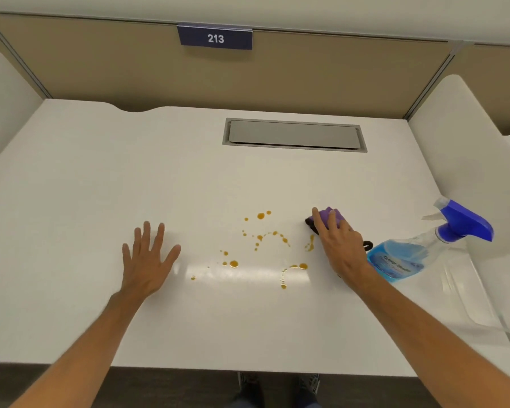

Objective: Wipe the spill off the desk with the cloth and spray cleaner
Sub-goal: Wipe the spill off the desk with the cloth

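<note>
Lay scattered across the middle of the white desk [71,184]: an amber spill [261,245] of droplets and thin trails, unwiped, stretching from a lone drop at lower left up to a pair of blobs at the far edge of the patch. Sat just right of that patch: the purple cloth [334,214], bunched, with a dark edge showing on its spill side. Rested on top of it: the right hand [340,248], fingers spread and draped over the fabric, the grip not visibly clenched around it; impossible to tell whether the underside was pinched. Lay flat and released on bare desk left of the spill: the left hand [147,260], palm down, holding nothing, apart from the nearest drop.

Stood further right, just beside the right wrist: the spray cleaner [407,254], tilted or lying on its side, blue trigger head pointing away toward the far right, long axis running from near-left to far-right. Nearer by far to the right hand than to the left.

Judged the key relation: spill lying directly left of the cloth, so a leftward sweep would carry the cloth straight across it. Judged also that spraying first would mean reaching rightward for the bottle, away from the spill.
</note>
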A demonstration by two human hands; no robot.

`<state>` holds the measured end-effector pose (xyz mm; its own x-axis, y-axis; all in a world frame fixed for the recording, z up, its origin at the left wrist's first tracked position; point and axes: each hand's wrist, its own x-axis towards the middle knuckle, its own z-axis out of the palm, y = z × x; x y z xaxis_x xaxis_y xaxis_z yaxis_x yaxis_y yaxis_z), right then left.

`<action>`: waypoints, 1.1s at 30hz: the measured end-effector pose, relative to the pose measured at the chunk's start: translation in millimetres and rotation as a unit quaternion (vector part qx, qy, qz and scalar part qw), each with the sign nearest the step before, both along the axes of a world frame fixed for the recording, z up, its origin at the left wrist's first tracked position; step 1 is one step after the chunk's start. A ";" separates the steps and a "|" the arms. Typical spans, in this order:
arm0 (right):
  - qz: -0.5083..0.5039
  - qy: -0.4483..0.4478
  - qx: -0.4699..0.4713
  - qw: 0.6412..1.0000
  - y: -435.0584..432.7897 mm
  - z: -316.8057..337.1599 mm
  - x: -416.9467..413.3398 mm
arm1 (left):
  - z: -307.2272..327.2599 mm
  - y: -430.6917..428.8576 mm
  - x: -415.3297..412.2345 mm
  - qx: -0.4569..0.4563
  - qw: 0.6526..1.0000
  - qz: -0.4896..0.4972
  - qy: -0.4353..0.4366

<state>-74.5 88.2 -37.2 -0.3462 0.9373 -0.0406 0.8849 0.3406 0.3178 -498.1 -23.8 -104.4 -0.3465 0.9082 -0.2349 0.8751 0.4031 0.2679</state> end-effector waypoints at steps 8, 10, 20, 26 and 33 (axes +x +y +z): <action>-0.088 0.252 -0.133 0.955 6.9 -34.1 12.8 | -27.5 -16.3 -4.3 -0.033 0.999 -0.006 0.010; -0.089 0.342 -0.151 0.923 4.5 -42.0 23.1 | -25.1 -16.4 -1.7 -0.036 0.999 -0.005 0.009; -0.069 0.253 -0.088 0.961 -6.5 -66.8 29.7 | -18.6 -19.6 10.1 -0.026 1.000 0.000 0.015; -0.063 0.214 -0.074 0.972 16.2 -70.9 31.6 | -27.8 -21.1 10.3 -0.007 0.998 -0.003 0.058; -0.040 0.214 -0.097 0.971 43.7 -72.9 11.0 | -29.6 -21.1 9.2 -0.005 0.998 -0.008 0.063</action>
